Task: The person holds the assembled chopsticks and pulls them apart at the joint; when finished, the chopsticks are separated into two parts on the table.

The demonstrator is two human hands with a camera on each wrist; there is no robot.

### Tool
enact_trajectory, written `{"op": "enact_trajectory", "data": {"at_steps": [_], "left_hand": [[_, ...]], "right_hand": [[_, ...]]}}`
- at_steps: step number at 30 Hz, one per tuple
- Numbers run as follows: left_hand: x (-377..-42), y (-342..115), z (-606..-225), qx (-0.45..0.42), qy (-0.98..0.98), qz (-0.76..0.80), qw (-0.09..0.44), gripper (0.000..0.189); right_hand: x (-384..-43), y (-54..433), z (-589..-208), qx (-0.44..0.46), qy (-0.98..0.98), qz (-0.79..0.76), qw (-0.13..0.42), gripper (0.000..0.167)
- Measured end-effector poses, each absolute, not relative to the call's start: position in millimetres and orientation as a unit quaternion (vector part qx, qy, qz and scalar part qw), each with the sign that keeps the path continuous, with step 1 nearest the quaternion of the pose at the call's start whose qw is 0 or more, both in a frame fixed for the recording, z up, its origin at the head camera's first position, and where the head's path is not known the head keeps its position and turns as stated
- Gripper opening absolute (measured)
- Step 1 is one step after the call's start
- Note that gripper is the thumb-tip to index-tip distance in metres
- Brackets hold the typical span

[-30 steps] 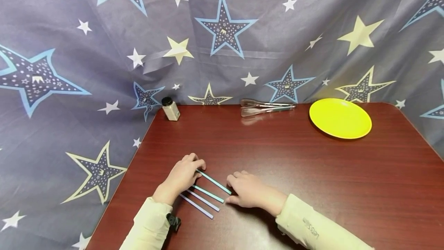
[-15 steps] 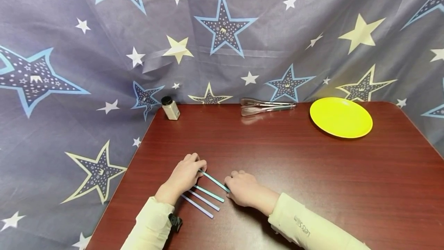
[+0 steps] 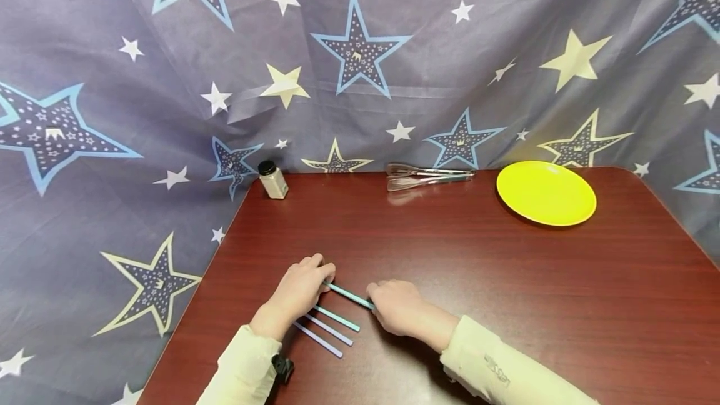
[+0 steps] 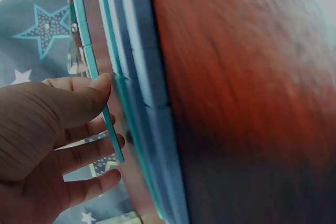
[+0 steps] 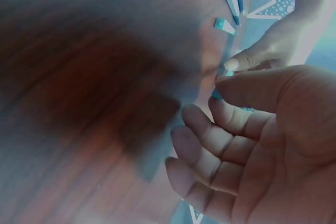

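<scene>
A thin, straight teal stick (image 3: pixel 349 294) spans between the two hands. My left hand (image 3: pixel 295 292) pinches its far-left end; in the left wrist view the thumb lies on the stick (image 4: pixel 90 59), with the fingers behind it. At the near-right end, my right hand (image 3: pixel 398 306) pinches the tip between thumb and forefinger. In the right wrist view, the other fingers of the right hand (image 5: pixel 252 140) curl loosely. Another teal stick (image 3: pixel 340 319) and two lilac sticks (image 3: pixel 332 331) lie side by side on the table, their left ends hidden under the left hand.
The dark red wooden table (image 3: pixel 506 305) meets a star-patterned curtain (image 3: pixel 315 36) at the back. Along that edge stand a small black-lidded shaker bottle (image 3: pixel 273 181), a whisk (image 3: pixel 407 183) beside another metal utensil (image 3: pixel 402 169), and a yellow plate (image 3: pixel 545 194).
My right hand has moved slightly left and its fingers have closed on the near end of the teal stick. That stick now sits a little farther from the others.
</scene>
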State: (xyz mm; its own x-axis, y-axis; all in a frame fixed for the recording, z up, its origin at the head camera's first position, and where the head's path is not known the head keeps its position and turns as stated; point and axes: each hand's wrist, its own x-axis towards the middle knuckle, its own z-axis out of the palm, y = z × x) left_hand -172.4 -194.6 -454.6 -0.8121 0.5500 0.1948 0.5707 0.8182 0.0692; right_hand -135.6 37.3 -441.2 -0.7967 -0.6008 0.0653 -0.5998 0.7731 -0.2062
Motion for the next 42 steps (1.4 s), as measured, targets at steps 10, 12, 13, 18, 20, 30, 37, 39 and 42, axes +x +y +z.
{"op": "enact_trajectory", "data": {"at_steps": [10, 12, 13, 18, 20, 30, 37, 39, 42], "left_hand": [[-170, -172, -442, -0.342, -0.932, -0.051, 0.11, 0.035], [-167, -166, -440, -0.346, -0.929, -0.057, 0.117, 0.035], [-165, -164, -439, -0.345, -0.929, -0.061, 0.121, 0.034], [-155, -149, -435, -0.339, -0.927, -0.081, 0.136, 0.027], [-153, -143, -434, -0.347, -0.924, -0.087, 0.136, 0.019], [-148, -116, -426, -0.383, -0.908, -0.108, 0.131, 0.047], [-145, -94, -426, -0.395, -0.898, -0.157, 0.113, 0.028], [-145, -89, -426, -0.397, -0.895, -0.17, 0.112, 0.022], [-146, -82, -427, -0.397, -0.892, -0.186, 0.106, 0.016]], "right_hand": [[-136, 69, -432, -0.289, 0.95, -0.115, -0.03, 0.019], [-135, 77, -430, -0.293, 0.947, -0.12, -0.046, 0.021], [-134, 80, -429, -0.297, 0.945, -0.122, -0.054, 0.022], [-134, 100, -429, -0.317, 0.929, -0.158, -0.105, 0.029], [-135, 108, -430, -0.323, 0.924, -0.164, -0.123, 0.03], [-142, 130, -419, -0.334, 0.912, -0.189, -0.147, 0.027], [-140, 135, -418, -0.347, 0.904, -0.208, -0.14, 0.025], [-139, 136, -419, -0.354, 0.899, -0.212, -0.149, 0.024], [-139, 138, -420, -0.359, 0.895, -0.211, -0.162, 0.023]]}}
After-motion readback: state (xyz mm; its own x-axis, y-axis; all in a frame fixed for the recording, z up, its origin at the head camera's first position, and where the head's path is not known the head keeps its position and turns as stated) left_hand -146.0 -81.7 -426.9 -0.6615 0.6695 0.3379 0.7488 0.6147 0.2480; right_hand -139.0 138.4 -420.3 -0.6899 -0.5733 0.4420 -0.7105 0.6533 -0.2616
